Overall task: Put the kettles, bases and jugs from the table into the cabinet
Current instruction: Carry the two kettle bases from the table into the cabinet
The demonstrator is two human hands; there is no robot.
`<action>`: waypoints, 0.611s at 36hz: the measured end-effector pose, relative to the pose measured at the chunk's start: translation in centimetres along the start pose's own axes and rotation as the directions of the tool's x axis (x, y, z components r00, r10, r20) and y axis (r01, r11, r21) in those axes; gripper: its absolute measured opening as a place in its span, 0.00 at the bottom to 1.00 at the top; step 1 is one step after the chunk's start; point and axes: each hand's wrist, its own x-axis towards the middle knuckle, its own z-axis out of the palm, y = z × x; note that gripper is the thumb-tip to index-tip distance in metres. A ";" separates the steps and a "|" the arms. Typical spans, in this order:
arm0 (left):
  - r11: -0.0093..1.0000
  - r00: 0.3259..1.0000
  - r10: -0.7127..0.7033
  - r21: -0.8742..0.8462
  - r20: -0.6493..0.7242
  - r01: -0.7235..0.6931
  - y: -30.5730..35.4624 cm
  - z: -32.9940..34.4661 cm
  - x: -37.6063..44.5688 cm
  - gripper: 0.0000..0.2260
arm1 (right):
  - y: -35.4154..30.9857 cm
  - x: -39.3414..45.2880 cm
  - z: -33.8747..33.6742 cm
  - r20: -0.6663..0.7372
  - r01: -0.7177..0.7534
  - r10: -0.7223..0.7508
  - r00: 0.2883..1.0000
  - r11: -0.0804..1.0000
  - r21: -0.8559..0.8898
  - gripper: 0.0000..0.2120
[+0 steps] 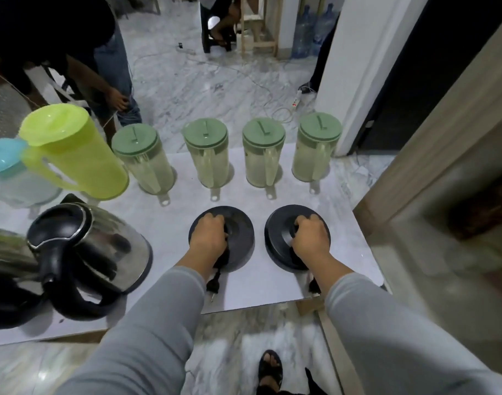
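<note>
Two black kettle bases on table (272, 286): left hand (208, 238) grips left base (241, 240), right hand (311, 238) grips right base (278, 240); fingertips hidden beneath knuckles. Plugs partly covered. No legible writing.

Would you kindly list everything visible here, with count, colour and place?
clear jugs: four, sage-green lids, row at the table's far edge
lime jug: one, far left
blue-lidded jug: one, left edge, partly cut off
kettles: two, steel with black handles, near left; one mostly out of frame
bases: two, black, table centre
table: one, white
water bottles: blue, floor, far right
bystander: one, far left, bending
left hand: grips left base
right hand: grips right base
</note>
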 end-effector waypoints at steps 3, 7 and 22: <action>0.997 0.998 0.064 0.033 -0.025 -0.064 -0.1 -0.8 -0.7 0.12 | -0.3 -1.8 -0.3 -0.046 -0.038 0.037 0.998 0.999 -0.009 0.17; 0.987 0.987 0.153 0.062 -0.048 -0.150 -1.0 -1.7 -2.2 0.12 | -0.7 -5.0 -0.2 -0.115 -0.093 0.093 0.989 0.996 0.006 0.17; 0.822 0.850 0.527 0.247 0.013 -0.514 -6.3 -3.1 -12.6 0.15 | -4.1 -23.7 4.4 -0.249 -0.376 0.413 0.876 0.908 0.184 0.20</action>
